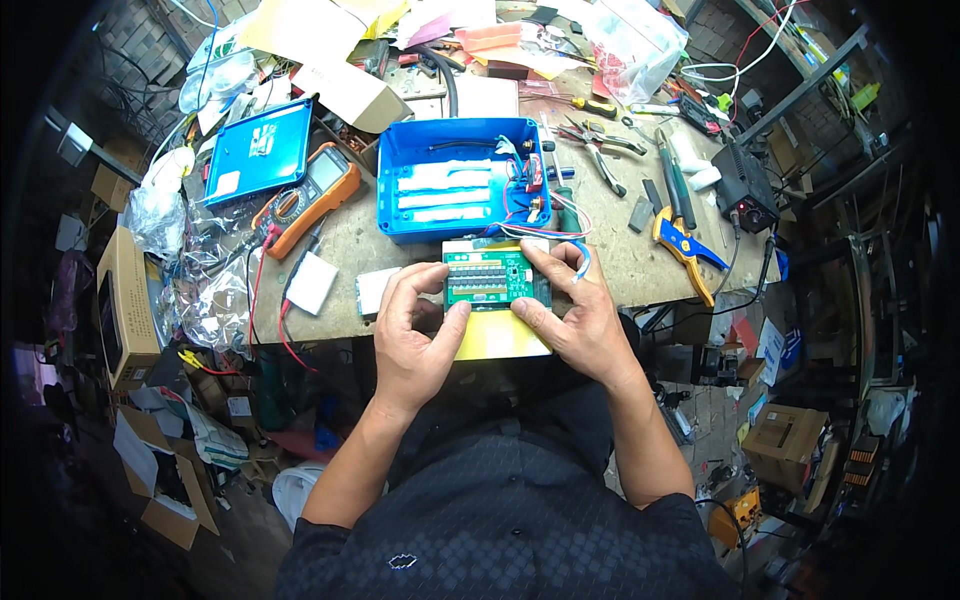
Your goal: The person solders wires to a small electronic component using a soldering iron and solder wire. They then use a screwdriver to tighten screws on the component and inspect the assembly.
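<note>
Between my hands is a green circuit board (490, 283) with rows of dark components, held level at the table's front edge. My left hand (413, 325) grips its left side with fingers and thumb, and my right hand (582, 312) grips the right side. Under the board a yellow sheet (503, 337) sticks out toward me. Just beyond stands an open blue plastic box (407, 226) with white-wrapped blocks (446, 183) and wiring inside. Thin coloured wires (563, 232) run out of its right corner toward my right hand.
Left of the box lie an orange multimeter (307, 198) and a blue lid (258, 152). To the right are pliers (598, 155), green-handled cutters (676, 180), a yellow-and-blue wire stripper (688, 250) and a black device (746, 188). Papers and a cardboard box (350, 93) clutter the back.
</note>
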